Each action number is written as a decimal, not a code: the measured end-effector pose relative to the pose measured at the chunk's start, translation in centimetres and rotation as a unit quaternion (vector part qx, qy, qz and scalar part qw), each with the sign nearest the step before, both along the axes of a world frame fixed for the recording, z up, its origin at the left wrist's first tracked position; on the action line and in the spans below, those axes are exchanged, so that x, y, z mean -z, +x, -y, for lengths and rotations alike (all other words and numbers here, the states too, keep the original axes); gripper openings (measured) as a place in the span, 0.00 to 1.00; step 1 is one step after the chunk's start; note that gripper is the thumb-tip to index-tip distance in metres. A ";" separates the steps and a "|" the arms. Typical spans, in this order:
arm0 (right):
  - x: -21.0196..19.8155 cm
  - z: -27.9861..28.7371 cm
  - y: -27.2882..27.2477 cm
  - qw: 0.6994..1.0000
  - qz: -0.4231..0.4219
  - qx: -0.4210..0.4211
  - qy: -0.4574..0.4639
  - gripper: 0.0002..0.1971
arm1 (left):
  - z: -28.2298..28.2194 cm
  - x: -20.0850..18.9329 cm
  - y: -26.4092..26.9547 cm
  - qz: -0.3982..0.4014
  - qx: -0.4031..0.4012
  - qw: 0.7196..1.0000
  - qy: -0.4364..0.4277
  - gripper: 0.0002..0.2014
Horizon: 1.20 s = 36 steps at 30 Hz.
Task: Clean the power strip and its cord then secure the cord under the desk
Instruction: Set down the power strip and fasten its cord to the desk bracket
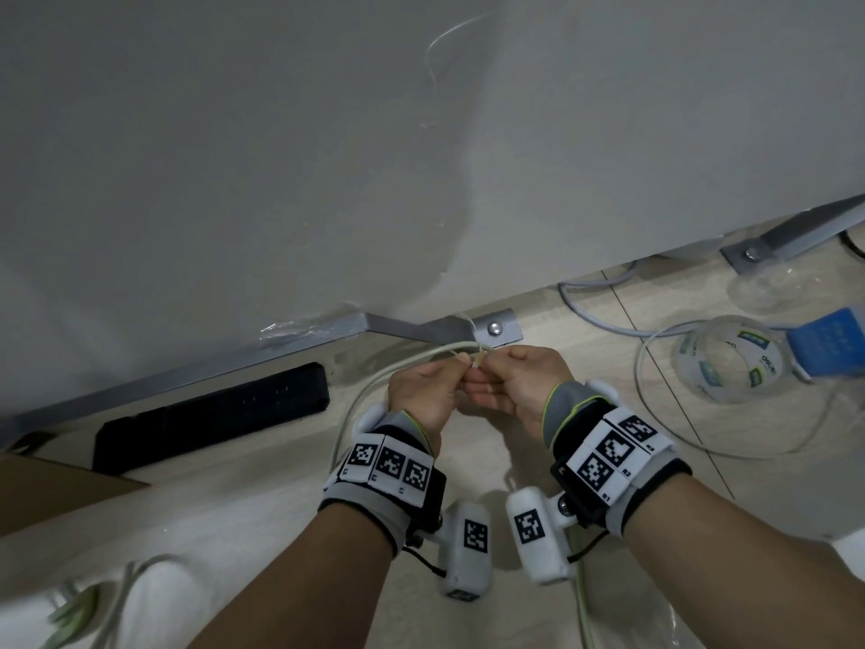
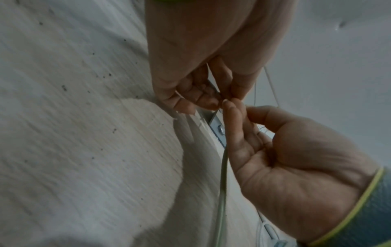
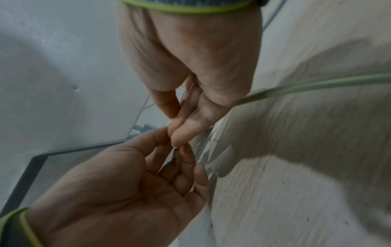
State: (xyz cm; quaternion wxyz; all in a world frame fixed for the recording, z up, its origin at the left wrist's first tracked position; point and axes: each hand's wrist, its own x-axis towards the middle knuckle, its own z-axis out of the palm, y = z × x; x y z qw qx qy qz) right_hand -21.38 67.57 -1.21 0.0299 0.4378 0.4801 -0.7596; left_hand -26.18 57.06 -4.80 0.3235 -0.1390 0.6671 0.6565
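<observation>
A black power strip (image 1: 210, 414) lies on the pale wood floor beside a grey metal desk frame (image 1: 187, 372). Its pale green cord (image 1: 374, 381) arcs up to a bolted bracket (image 1: 496, 327). My left hand (image 1: 456, 374) and right hand (image 1: 491, 372) meet fingertip to fingertip at the cord just below that bracket. Both pinch a thin white string (image 1: 475, 356) that loops up to the bracket. In the left wrist view the cord (image 2: 223, 183) runs down from the pinching fingertips (image 2: 230, 103), and the bracket's bolt (image 2: 220, 129) shows behind them. In the right wrist view the cord (image 3: 317, 83) passes behind my right hand.
A roll of clear tape (image 1: 730, 358) and a blue-labelled item (image 1: 828, 341) lie on the floor at right among loops of grey cable (image 1: 604, 316). A second bracket (image 1: 786, 241) stands further right. Cardboard (image 1: 56, 489) lies at left. A grey wall (image 1: 327, 156) rises behind.
</observation>
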 end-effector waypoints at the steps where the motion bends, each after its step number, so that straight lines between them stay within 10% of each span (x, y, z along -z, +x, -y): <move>1: 0.0 0.0 -0.1 1.000 0.004 -0.004 0.011 0.05 | 0.0 -0.1 0.0 0.005 -0.001 1.000 0.004 0.07; 31: 0.9 0.3 -0.2 0.999 0.000 0.001 -0.036 0.05 | 0.0 -0.4 0.8 0.055 -0.043 0.996 0.047 0.10; 36: 1.7 -0.3 0.3 0.919 0.022 -0.178 0.352 0.07 | 0.2 -0.3 0.5 0.079 -0.027 0.996 0.015 0.07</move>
